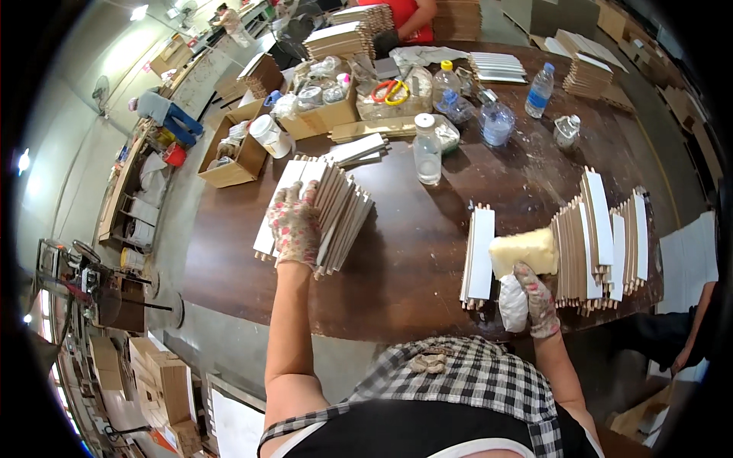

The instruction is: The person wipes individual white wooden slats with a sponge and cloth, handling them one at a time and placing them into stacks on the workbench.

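Observation:
In a flower-patterned glove, my left hand [296,227] lies with fingers spread on a leaning stack of white-faced wooden slats [284,183]. Pegs stick out from the slat ends. My right hand [541,304], gloved too, is closed round a crumpled white cloth [512,303] near the table's front edge. Its fingertips reach the lower edge of a pale yellow sponge block [524,253]. Left of the sponge stands a short row of white slats [479,253]. A larger group of slats [599,229], some raised above others, stands to its right.
A clear bottle with a white cap [427,156] stands mid-table, with more bottles [540,91] behind. Cardboard boxes [233,156], a white tub [269,136] and scissors [391,91] are at the back left. A person in red [412,19] is across the dark table [405,259].

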Action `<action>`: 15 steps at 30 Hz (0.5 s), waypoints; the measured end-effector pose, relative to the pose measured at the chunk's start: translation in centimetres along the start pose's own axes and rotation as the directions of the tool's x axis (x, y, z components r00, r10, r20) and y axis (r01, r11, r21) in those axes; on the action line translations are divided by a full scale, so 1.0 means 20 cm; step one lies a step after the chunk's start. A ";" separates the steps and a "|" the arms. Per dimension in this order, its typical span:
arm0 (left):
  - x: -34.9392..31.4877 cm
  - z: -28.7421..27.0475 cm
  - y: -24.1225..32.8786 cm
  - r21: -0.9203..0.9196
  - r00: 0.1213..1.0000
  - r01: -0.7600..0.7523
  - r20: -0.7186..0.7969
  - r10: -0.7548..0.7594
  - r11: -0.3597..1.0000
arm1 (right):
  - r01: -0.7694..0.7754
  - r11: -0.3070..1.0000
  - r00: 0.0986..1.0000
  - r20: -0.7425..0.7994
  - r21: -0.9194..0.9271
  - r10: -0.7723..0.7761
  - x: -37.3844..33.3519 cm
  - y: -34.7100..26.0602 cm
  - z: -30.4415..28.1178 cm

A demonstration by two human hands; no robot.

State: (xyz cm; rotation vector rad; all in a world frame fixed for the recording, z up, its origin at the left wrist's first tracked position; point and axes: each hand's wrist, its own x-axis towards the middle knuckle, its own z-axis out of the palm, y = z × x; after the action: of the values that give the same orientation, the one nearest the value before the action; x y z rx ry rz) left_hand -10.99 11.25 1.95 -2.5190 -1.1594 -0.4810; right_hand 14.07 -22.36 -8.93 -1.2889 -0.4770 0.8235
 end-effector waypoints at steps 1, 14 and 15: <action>0.01 -0.03 0.04 -0.013 0.996 -0.036 -0.079 0.035 0.999 | 0.008 1.000 1.000 -0.015 -0.007 -0.008 -0.01 -0.01 -0.01; -0.24 0.02 0.86 -0.942 0.864 0.310 0.222 0.452 -0.128 | -0.289 0.644 0.841 0.509 0.709 -0.184 0.08 0.29 -0.16; -0.22 0.04 0.87 -0.945 0.863 0.276 0.162 0.479 -0.178 | -0.077 0.930 0.932 0.357 0.359 -0.061 0.06 0.08 -0.01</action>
State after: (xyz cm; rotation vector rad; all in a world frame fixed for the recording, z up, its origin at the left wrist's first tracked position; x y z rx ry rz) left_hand -0.05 -2.03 -3.30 -4.4373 -0.4676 -1.0859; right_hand 14.47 -21.54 -10.65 -0.7908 -0.5772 1.1093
